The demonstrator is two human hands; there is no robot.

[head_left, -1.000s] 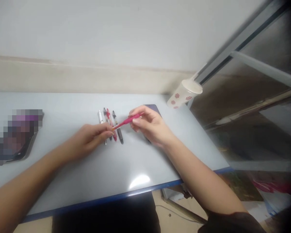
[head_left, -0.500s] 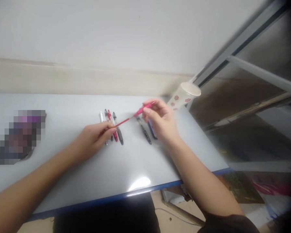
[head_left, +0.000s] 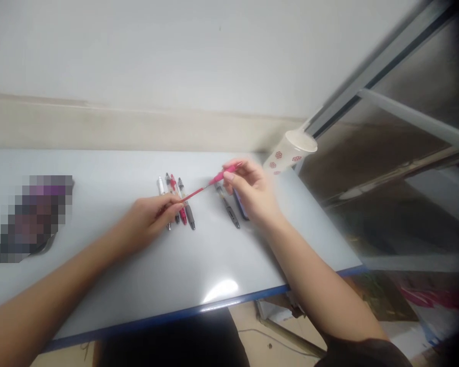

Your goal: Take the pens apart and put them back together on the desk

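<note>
My left hand [head_left: 151, 216] is pinched around the thin end of a red pen refill [head_left: 195, 192], just above a row of several upright-lying pens. My right hand [head_left: 252, 191] grips a pink pen barrel [head_left: 227, 170], and the refill runs out of it toward my left fingers. The row holds a white pen [head_left: 160, 186] and a red pen [head_left: 182, 214] beside a grey-and-black pen [head_left: 189, 211]. Under my right hand's fingers lie a dark pen [head_left: 227, 211] and a dark, blue-edged flat object [head_left: 240, 206], partly hidden.
The pale grey table [head_left: 137, 285] has a blue front edge [head_left: 168, 322]. A paper cup with red flowers [head_left: 290, 152] lies tilted at the back right corner. A pixelated object [head_left: 30, 219] lies at the left. Metal rails stand to the right.
My right hand has stayed far from my left, with the refill still stretched between them, and has shifted slightly left and down. The dark pen and flat object remain uncovered.
</note>
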